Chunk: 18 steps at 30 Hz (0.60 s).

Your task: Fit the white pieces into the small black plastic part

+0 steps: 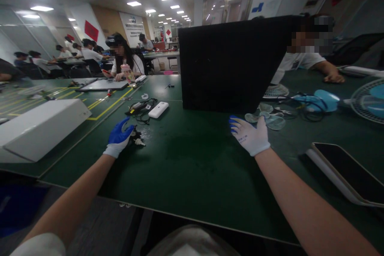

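The left hand (120, 134), in a blue-and-white glove, is at a small cluster of dark parts (136, 133) on the table (180, 164), with the thumb and fingers curved and a gap between them; whether the glove touches the parts cannot be told. The right hand (250, 134), gloved too, has its fingers slightly spread and its thumb standing apart, grasping nothing that shows; it is just beside the clear blades (276, 122), and contact is unclear. Handling such small pieces well would call for a low, light pinch from both sides, the wrist steady, so that none scatter; the right hand would do best kept off the blades, which look thin and easy to knock. Counted out, there are two gloved hands, one black box (222, 68) ahead, one white box (45, 126) at the left, one phone (351, 172) at the right, one bottle (128, 74), one white block (159, 109) beside a tangle of cables (144, 108), one blue housing (325, 100) and two fan guards (372, 98), the smaller partly behind the black box. The dark parts overlap too much to count. Two co-workers sit close by, one across to the left (136, 66), one to the right (312, 61), with several more beyond.
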Tool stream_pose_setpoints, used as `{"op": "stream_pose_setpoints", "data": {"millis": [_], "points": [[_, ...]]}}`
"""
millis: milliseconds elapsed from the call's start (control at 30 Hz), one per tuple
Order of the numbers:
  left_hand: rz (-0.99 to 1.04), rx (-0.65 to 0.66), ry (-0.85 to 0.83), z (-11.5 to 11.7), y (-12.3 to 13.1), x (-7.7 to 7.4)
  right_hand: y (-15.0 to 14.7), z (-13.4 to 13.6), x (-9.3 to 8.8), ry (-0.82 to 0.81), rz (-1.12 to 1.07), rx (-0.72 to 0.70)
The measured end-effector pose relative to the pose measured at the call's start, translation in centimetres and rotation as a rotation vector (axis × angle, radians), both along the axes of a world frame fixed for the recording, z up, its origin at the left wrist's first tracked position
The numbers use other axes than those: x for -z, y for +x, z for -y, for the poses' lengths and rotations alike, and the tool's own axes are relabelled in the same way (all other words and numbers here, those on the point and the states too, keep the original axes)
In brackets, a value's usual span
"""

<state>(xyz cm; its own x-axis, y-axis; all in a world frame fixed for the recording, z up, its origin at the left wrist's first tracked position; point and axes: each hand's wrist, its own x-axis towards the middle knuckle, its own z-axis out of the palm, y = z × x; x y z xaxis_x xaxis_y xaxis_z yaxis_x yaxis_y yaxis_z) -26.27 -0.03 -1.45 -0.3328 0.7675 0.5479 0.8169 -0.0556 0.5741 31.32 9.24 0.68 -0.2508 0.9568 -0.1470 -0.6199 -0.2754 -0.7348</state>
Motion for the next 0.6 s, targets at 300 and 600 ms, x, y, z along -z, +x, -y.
{"op": "stream_pose_setpoints", "data": {"millis": [300, 600], "points": [[-0.380, 0.021, -0.190, -2.6, 3.1, 0.0, -0.1, 0.2, 0.0, 0.009, -0.027, -0.029], [-0.408, -0.043, -0.176, -2.6, 2.8, 0.0, -0.1, -0.1, 0.0, 0.017, -0.032, -0.043]]}}
